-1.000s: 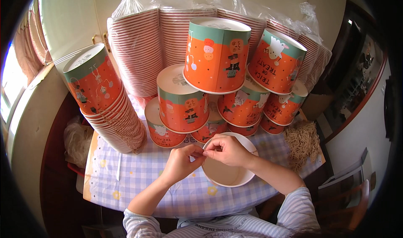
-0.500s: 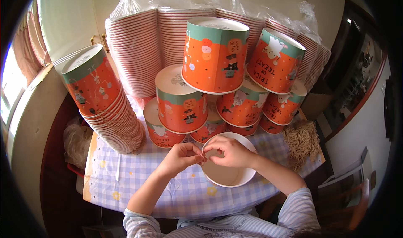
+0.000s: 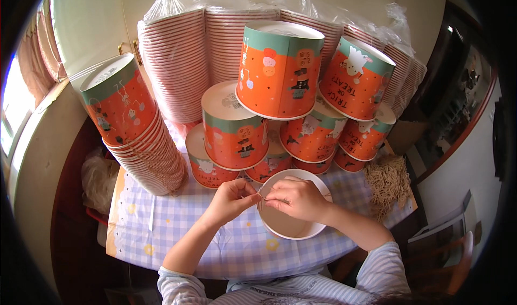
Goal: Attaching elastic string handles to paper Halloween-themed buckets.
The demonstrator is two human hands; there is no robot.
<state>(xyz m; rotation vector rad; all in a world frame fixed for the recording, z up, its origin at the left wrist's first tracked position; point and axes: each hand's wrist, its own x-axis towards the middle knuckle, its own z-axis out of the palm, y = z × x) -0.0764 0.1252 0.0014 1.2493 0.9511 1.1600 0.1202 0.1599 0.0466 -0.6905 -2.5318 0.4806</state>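
The left hand (image 3: pixel 230 201) and the right hand (image 3: pixel 298 198) are close together at the left rim of the white cup (image 3: pixel 293 228); the fingertips of both pinch a thin cord (image 3: pixel 263 198). The cup stands on the checked cloth (image 3: pixel 215 251), before the piled orange cups (image 3: pixel 277 81).

Bucket (image 3: pixel 287 222) before stacked buckets (image 3: pixel 280 84), string bundle (image 3: pixel 386 186) right.

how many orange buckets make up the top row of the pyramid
2: the left bucket, near the picture's middle, and the right bucket beside it, both upside down. Others could be hidden behind these two.
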